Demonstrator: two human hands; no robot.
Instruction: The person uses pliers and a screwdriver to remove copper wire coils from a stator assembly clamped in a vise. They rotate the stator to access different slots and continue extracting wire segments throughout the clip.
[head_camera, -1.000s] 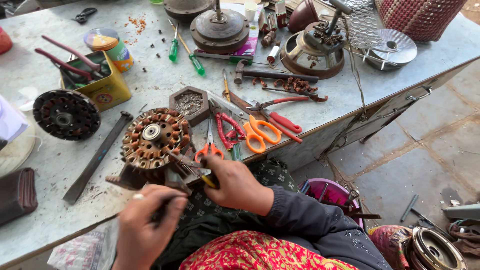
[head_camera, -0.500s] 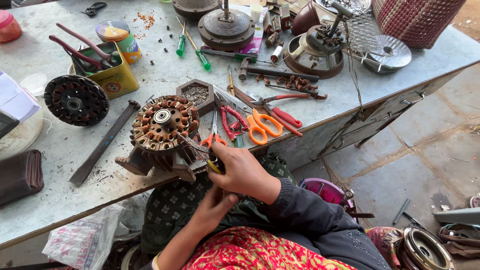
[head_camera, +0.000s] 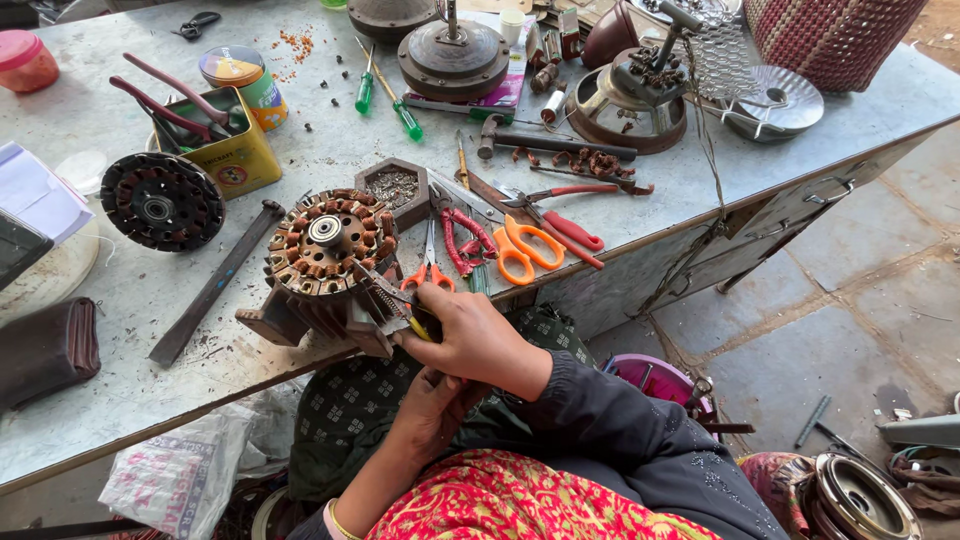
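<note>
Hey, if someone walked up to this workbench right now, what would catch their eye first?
Probably the round motor core ringed with copper coils near the table's front edge, with the right hand working a tool against its side. Next, the bright orange scissors just right of it, and the yellow tin holding red-handled pliers at the back left.

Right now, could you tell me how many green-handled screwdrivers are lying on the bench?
2. One green-handled screwdriver lies at the back of the bench, and the second lies just right of it, nearer the round motor housing. Others may be hidden in the clutter.
</note>
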